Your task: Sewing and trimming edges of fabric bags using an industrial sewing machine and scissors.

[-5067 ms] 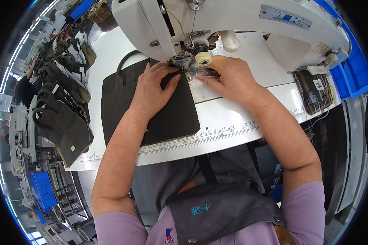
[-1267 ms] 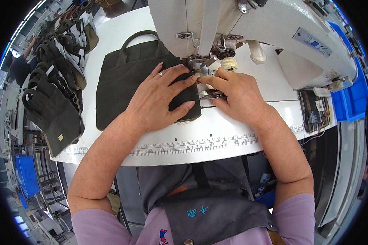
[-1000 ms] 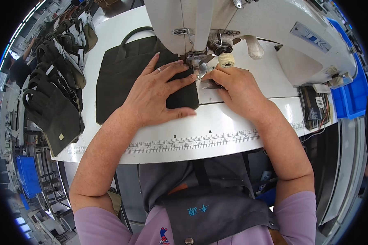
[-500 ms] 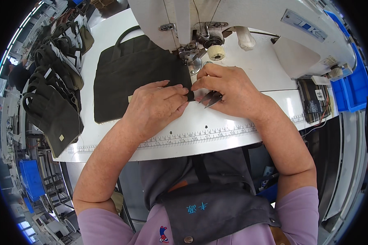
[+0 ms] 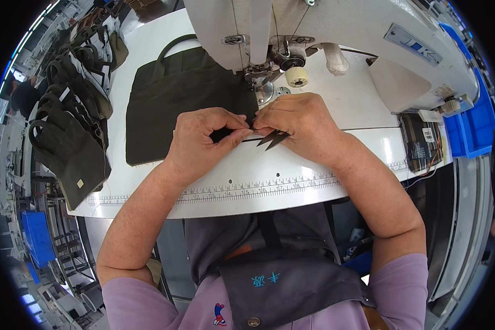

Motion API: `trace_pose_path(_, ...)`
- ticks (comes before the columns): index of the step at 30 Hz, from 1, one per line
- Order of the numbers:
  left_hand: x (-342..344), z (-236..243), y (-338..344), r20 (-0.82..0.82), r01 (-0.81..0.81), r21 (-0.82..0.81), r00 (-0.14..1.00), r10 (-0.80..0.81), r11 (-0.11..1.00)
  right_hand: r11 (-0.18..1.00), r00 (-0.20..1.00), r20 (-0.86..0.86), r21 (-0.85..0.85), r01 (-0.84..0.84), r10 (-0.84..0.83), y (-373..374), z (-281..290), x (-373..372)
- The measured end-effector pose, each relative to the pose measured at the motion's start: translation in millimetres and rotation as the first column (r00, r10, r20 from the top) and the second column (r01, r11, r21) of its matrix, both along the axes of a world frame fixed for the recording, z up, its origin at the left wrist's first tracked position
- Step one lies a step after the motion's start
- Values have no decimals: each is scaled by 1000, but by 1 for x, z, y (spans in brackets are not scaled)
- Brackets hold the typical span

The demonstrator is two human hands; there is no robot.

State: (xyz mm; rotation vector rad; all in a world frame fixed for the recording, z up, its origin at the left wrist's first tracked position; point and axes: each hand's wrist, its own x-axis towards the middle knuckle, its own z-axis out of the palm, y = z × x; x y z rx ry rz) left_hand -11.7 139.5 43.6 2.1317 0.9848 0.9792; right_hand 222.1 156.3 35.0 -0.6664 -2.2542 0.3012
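Note:
A dark olive fabric bag piece [image 5: 176, 88] with a loop handle lies flat on the white sewing table, its right side beside the presser foot [image 5: 266, 91] of a sewing machine. My left hand [image 5: 201, 135] pinches the near right corner of this piece between thumb and fingers. Touching the same corner, my right hand [image 5: 305, 124] has its fingertips bent together close to the left ones. Small dark thread snips [image 5: 273, 140] are tucked in the right palm, blades pointing left and apart. What exactly lies between the fingertips is hidden.
The sewing machine [image 5: 363, 38] rises over the far side of the table. Several similar bag pieces [image 5: 74, 154] hang in a stack at the left edge. A dark packet [image 5: 421, 140] with wires lies at right, near a blue bin [image 5: 473, 129]. A ruler scale [image 5: 258, 188] follows the front edge.
My left hand has gone from lying flat on the fabric to pinching its corner, with the palm lifted. My right hand has turned downward at that corner, and the snips have shifted slightly left.

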Motion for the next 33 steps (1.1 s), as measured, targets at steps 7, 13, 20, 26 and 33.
trace_pose_path(7,-6,0,-5,-289,66,252,957,10,965,1000,999,-34,-21,-17,16,2,2,1)
trace_pose_path(13,-10,7,2,-389,272,403,915,-106,874,993,988,154,120,-1,-18,-6,1,4)
trace_pose_path(20,-14,1,-5,-386,238,192,910,-149,952,994,996,85,-109,-1,10,-9,10,13)
trace_pose_path(26,-17,0,12,-444,293,252,882,-159,922,975,983,172,-199,99,-65,-9,8,15)
trace_pose_path(33,-15,-3,37,-328,220,216,934,-142,951,966,920,322,-57,254,-223,-4,8,9)
